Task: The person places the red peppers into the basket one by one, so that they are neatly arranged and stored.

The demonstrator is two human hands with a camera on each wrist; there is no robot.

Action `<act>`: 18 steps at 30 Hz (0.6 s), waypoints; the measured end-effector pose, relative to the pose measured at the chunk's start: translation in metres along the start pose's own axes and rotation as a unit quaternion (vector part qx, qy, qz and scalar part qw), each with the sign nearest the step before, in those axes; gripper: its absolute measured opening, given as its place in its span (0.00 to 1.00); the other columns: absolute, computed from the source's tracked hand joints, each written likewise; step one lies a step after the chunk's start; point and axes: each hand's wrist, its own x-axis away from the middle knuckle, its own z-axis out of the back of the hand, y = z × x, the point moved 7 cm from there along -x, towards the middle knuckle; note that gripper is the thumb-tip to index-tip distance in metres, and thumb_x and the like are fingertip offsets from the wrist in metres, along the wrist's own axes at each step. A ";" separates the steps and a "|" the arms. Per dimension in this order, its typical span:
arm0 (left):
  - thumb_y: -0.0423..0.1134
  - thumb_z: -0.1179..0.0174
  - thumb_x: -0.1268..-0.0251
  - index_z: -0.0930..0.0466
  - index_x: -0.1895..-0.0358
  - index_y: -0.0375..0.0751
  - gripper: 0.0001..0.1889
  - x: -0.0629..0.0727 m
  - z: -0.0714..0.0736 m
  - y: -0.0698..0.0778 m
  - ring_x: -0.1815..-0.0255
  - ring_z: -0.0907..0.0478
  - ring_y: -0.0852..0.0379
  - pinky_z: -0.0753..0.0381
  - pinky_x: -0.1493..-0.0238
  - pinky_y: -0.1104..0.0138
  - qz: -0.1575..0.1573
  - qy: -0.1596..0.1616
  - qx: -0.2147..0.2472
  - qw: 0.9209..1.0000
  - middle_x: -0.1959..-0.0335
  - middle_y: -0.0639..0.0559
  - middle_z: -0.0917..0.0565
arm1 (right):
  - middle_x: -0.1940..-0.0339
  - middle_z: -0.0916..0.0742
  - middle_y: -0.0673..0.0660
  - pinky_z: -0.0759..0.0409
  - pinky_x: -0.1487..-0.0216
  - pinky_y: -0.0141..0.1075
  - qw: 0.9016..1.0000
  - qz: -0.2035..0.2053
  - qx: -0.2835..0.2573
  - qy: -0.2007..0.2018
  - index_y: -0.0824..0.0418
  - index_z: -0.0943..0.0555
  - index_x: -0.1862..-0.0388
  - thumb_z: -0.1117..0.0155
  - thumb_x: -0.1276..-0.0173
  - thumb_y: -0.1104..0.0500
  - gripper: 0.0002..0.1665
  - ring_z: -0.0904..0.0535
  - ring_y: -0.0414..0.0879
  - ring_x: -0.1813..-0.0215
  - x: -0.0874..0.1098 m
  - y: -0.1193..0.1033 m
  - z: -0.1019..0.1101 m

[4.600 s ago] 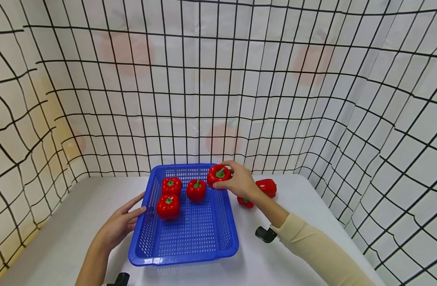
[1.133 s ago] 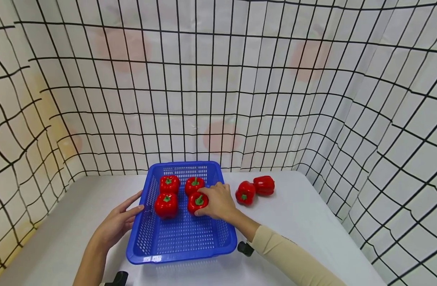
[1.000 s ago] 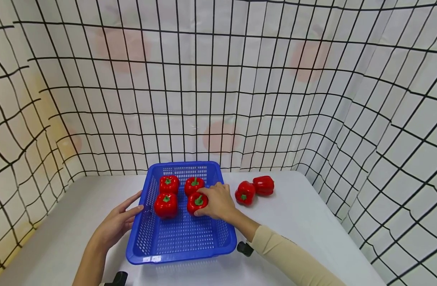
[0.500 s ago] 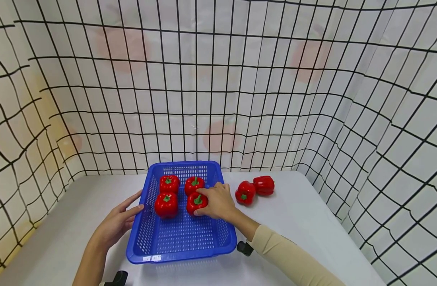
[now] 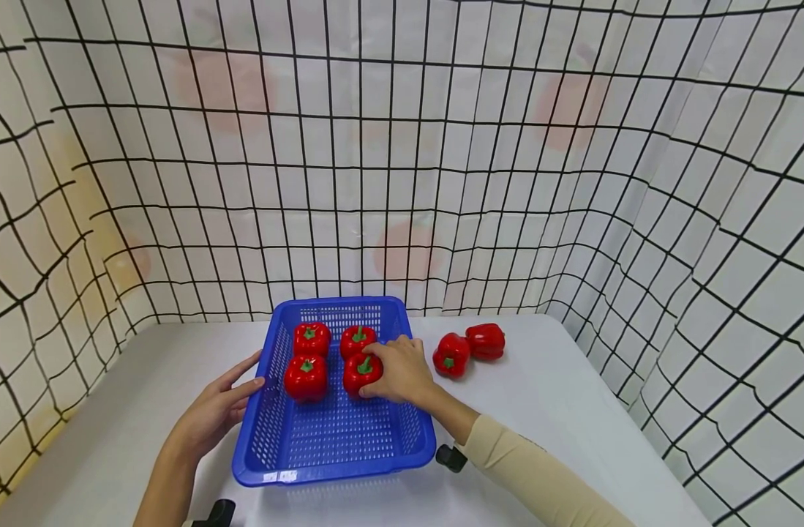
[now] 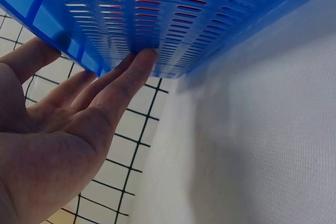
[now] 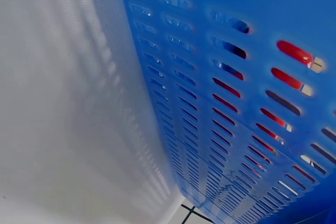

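Observation:
My right hand (image 5: 402,372) reaches over the right rim of the blue plastic basket (image 5: 339,439). Its thumb and fingers hold a glossy red bell pepper (image 5: 358,380) with a green stem, low in the basket. Behind that one sits another bell pepper (image 5: 355,338). Two more bell peppers stand on the left side, one at the back (image 5: 312,337) and one in front (image 5: 305,386). My left hand (image 5: 217,406) touches the basket's left side, its fairly straight fingers (image 6: 123,80) against the slotted outer wall (image 6: 173,19) and the thumb at the rim. The right wrist view is filled by the basket's slotted wall (image 7: 199,129), hiding the right hand.
Two more red bell peppers lie on the white table (image 5: 540,424) right of the basket, one nearer (image 5: 451,356) and one on its side behind (image 5: 486,342). Black netting (image 5: 388,168) over white sheeting encloses the back and both sides.
Earlier, my right hand held a bell pepper above the basket's back right corner; now that pepper is down in front of another. Over the last second almost nothing moves. My left hand keeps its place.

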 end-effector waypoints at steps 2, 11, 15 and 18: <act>0.52 0.42 0.25 0.54 0.16 0.56 0.41 0.000 0.000 0.000 0.42 0.15 0.43 0.15 0.43 0.57 0.000 -0.001 0.002 1.000 0.24 0.31 0.35 | 0.47 0.12 0.54 0.33 0.48 0.44 1.000 -0.001 0.001 0.001 0.48 0.19 0.35 0.20 0.50 0.37 0.43 0.26 0.48 0.47 0.000 0.001 0.000; 0.51 0.43 0.25 0.55 0.16 0.55 0.41 0.001 -0.001 0.000 0.42 0.15 0.44 0.15 0.43 0.58 -0.001 -0.006 0.003 1.000 0.24 0.31 0.35 | 0.50 0.14 0.54 0.33 0.48 0.44 1.000 0.003 0.002 0.004 0.47 0.18 0.36 0.21 0.48 0.40 0.39 0.26 0.48 0.48 0.001 0.001 -0.001; 0.51 0.43 0.25 0.55 0.16 0.55 0.41 0.001 -0.001 -0.001 0.42 0.15 0.44 0.15 0.43 0.59 0.002 -0.007 0.004 1.000 0.24 0.31 0.35 | 0.50 0.14 0.54 0.34 0.48 0.44 1.000 0.004 0.002 0.003 0.47 0.18 0.36 0.22 0.47 0.41 0.38 0.26 0.48 0.49 0.002 0.001 -0.001; 0.51 0.43 0.24 0.55 0.16 0.54 0.41 0.000 0.000 -0.001 0.43 0.14 0.45 0.14 0.44 0.60 0.000 -0.006 0.006 1.000 0.25 0.31 0.33 | 0.51 0.13 0.54 0.34 0.49 0.44 1.000 0.007 0.001 0.005 0.47 0.18 0.36 0.22 0.47 0.42 0.37 0.27 0.47 0.51 0.001 0.000 0.001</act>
